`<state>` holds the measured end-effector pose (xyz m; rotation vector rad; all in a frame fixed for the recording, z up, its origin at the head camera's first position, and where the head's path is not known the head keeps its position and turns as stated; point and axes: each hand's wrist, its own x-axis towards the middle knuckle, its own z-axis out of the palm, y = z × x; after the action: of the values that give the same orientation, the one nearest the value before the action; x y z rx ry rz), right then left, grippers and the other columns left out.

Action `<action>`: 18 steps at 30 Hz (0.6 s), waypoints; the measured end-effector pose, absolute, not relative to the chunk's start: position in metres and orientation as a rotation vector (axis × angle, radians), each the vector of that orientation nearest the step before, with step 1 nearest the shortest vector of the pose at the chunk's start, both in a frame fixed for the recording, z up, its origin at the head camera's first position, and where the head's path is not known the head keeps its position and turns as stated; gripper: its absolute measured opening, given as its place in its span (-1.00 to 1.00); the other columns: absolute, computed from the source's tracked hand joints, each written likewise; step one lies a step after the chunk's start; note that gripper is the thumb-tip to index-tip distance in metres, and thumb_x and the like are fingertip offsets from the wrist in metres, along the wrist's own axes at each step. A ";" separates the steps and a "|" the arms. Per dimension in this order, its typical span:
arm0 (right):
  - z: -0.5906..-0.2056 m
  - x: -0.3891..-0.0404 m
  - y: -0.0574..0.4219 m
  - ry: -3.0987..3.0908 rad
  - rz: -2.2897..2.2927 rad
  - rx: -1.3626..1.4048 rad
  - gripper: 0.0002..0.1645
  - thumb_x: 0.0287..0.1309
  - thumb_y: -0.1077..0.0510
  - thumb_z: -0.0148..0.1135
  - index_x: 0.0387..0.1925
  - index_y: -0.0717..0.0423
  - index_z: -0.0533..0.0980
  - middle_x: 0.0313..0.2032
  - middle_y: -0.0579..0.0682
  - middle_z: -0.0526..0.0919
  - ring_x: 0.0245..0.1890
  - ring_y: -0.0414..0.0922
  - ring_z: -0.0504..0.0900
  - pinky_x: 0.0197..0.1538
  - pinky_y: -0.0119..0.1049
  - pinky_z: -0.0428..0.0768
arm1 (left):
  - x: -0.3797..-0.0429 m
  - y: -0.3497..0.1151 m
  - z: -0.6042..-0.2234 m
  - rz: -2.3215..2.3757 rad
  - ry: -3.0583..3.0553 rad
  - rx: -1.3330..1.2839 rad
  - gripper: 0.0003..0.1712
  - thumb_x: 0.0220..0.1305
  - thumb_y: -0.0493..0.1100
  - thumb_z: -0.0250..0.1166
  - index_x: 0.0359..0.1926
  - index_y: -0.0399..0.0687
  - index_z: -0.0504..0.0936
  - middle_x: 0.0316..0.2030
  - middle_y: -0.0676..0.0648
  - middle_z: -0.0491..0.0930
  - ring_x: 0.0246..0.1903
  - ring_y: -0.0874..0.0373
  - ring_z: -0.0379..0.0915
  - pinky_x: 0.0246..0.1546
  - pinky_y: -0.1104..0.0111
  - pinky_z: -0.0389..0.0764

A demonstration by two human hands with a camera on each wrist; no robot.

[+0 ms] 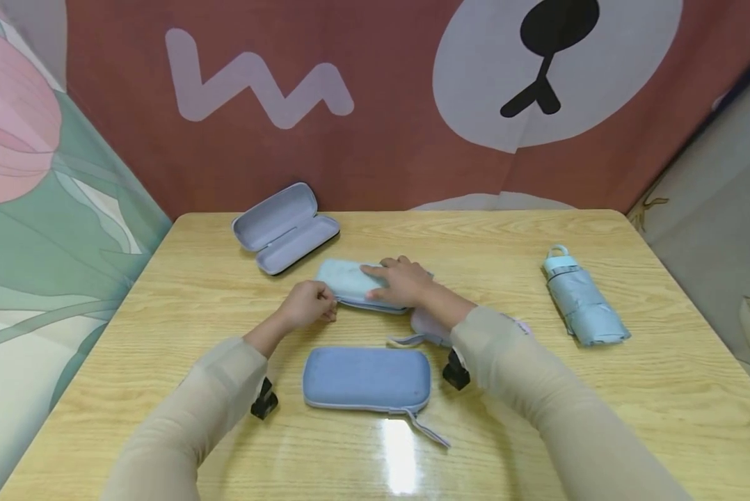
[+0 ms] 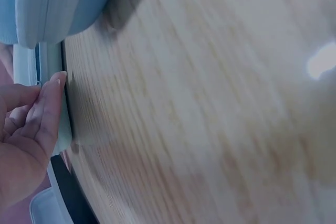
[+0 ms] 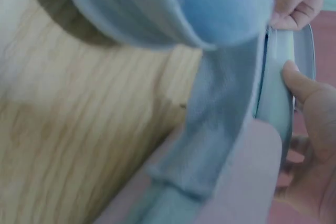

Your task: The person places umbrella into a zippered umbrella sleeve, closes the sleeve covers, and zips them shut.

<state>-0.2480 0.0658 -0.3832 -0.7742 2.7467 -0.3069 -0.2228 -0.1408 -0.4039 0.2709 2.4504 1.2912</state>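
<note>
A pale green zippered case (image 1: 348, 280) lies flat near the middle of the table. At its left front corner my left hand (image 1: 309, 305) pinches the zipper pull between thumb and forefinger; the left wrist view shows this hand (image 2: 29, 124) at the seam. My right hand (image 1: 403, 282) rests with spread fingers on the case's right part. In the right wrist view its thumb (image 3: 300, 81) lies along the top. Closer to me is a blue zippered case (image 1: 366, 378) with a strap. A pale lilac item (image 1: 429, 325) is partly hidden under my right forearm.
Behind the green case, to the left, stands an open grey glasses case (image 1: 287, 229). A folded light blue umbrella (image 1: 583, 299) lies on the right of the wooden table (image 1: 657, 390). A patterned cloth (image 1: 387, 160) hangs along the back edge.
</note>
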 end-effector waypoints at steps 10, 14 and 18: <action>-0.383 -0.258 0.086 2.549 -0.616 -0.931 -0.35 0.10 0.00 0.08 0.23 -0.04 0.16 0.20 0.19 0.14 0.20 0.08 0.07 0.19 -0.02 -0.02 | -0.235 -0.145 -0.404 1.292 2.454 0.219 -0.87 0.17 -0.44 -0.03 -0.42 -0.44 0.45 -0.44 -0.24 0.47 -0.47 0.04 0.51 -0.44 0.39 0.54; -0.384 -0.260 0.088 2.528 -0.633 -0.927 -0.33 0.07 0.02 0.12 0.23 -0.03 0.17 0.20 0.20 0.13 0.20 0.09 0.07 0.19 -0.07 0.02 | -0.243 -0.145 -0.405 1.292 2.472 0.212 -0.86 0.17 -0.45 -0.04 -0.42 -0.45 0.44 -0.44 -0.25 0.47 -0.47 0.03 0.51 -0.44 0.39 0.54; -0.381 -0.259 0.088 2.506 -0.642 -0.860 -0.24 -0.02 -0.04 0.19 0.23 -0.06 0.15 0.22 0.18 0.10 0.21 0.07 0.05 0.19 -0.08 0.01 | -0.250 -0.143 -0.405 1.304 2.482 0.164 -0.86 0.19 -0.42 -0.04 -0.39 -0.44 0.45 -0.42 -0.25 0.47 -0.45 0.03 0.52 -0.43 0.39 0.54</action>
<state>-0.2594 0.0877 -0.3813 -0.8596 2.5061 -0.6416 -0.2504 -0.1432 -0.4051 0.1639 2.4818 1.3039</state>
